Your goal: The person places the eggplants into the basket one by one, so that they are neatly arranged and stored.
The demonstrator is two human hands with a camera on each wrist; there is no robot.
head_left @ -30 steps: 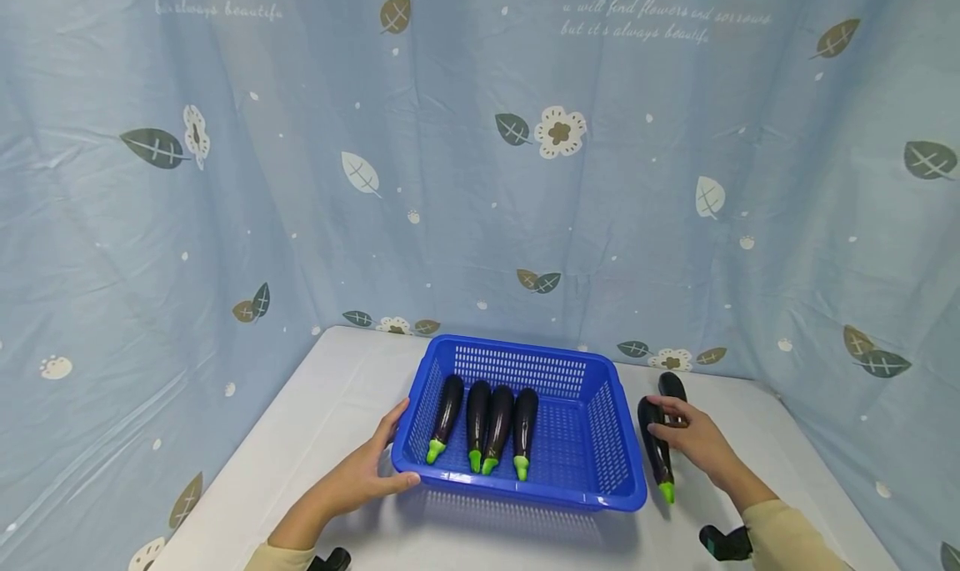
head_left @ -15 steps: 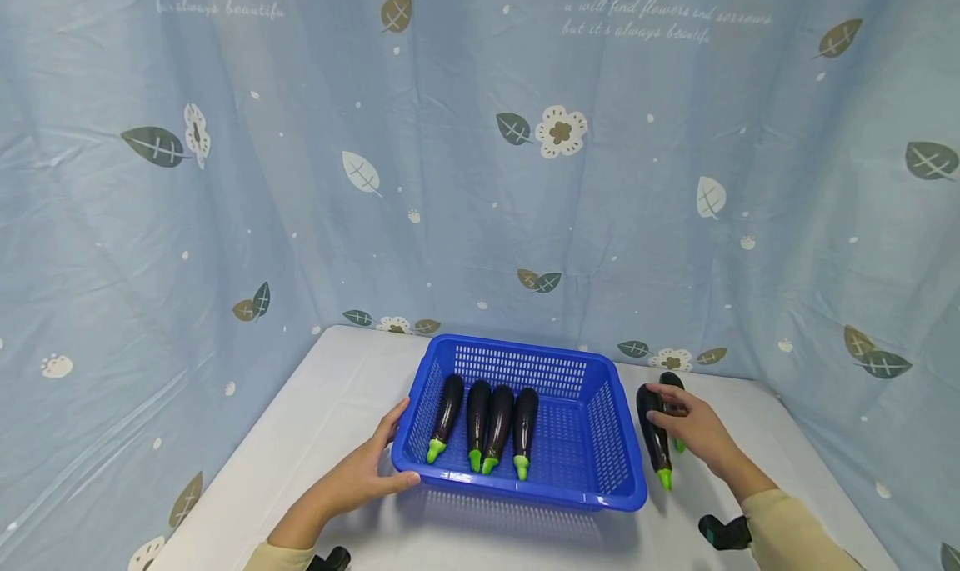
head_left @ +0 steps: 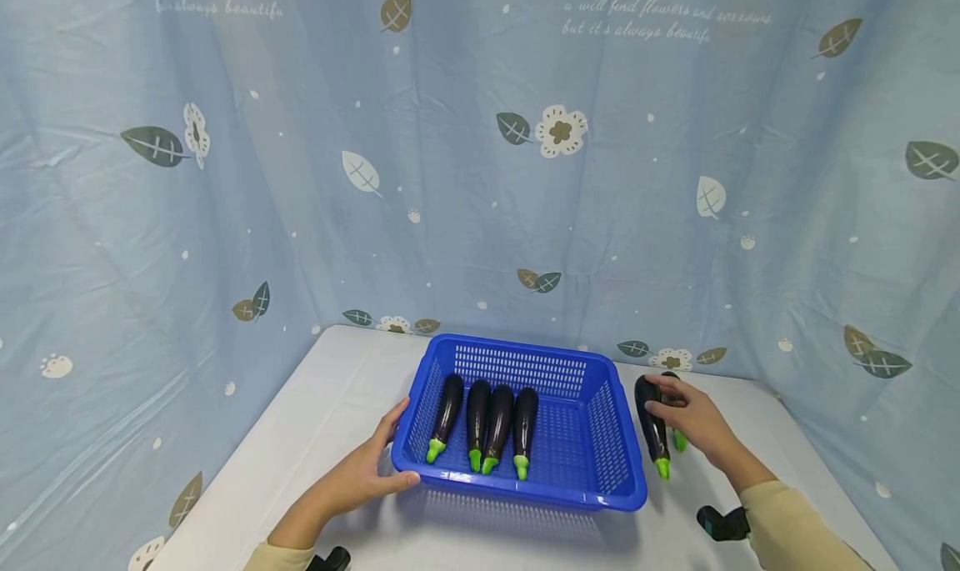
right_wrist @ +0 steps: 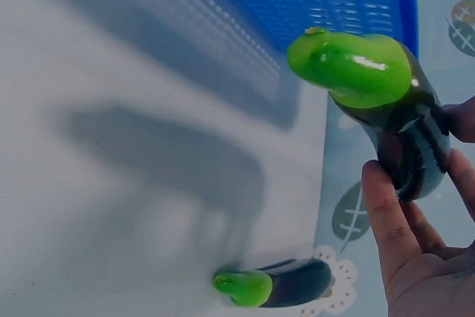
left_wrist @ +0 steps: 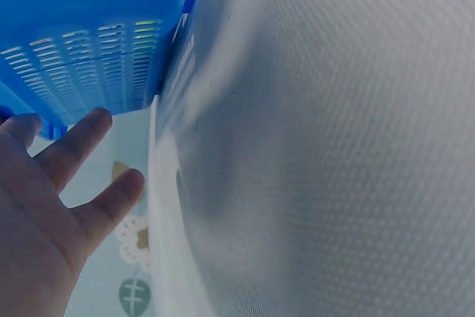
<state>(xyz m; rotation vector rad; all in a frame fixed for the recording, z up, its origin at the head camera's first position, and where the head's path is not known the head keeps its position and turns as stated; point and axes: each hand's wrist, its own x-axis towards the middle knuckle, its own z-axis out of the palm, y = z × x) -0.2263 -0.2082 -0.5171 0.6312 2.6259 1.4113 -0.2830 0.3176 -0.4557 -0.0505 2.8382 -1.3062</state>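
Near the table's right side, my right hand (head_left: pixel 696 417) pinches a dark eggplant (head_left: pixel 655 436) with a green stem end between thumb and fingers. In the right wrist view this eggplant (right_wrist: pixel 404 120) hangs above the table, its shadow apart from it. Behind the hand lies a second eggplant (head_left: pixel 680 440), partly hidden in the head view and lying on the table in the right wrist view. My left hand (head_left: pixel 360 475) rests against the left front corner of a blue basket (head_left: pixel 517 489), thumb at the front rim, fingers straight and spread.
Inside the basket, several eggplants (head_left: pixel 498 429) lie side by side in its left half. Dark objects show beside the right sleeve (head_left: pixel 723 523) and left sleeve (head_left: pixel 285 557). A patterned blue curtain (head_left: pixel 480 179) hangs behind the white table (head_left: pixel 360 363).
The right hand has raised its eggplant and shifted it slightly toward the back of the table. The left hand and basket stay where they were.
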